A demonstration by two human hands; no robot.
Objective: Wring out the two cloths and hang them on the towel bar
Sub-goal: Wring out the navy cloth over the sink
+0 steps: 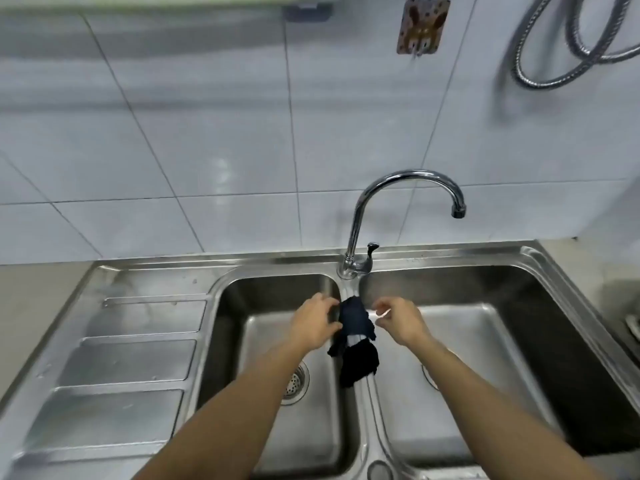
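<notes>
dark cloth (pixel 356 336) lying on divider btwn basins. left hand (pixel 315 323) fingers touching its edge, right hand (pixel 398 322) fingers loosely curled, holding nothing. wringing & hanging both pending; no 2nd cloth showing.

Dark crumpled cloths (pixel 356 341) draped over divider (pixel 363 410) between sink basins.

Both hands (pixel 356 323) extended; fingers curled.
</notes>
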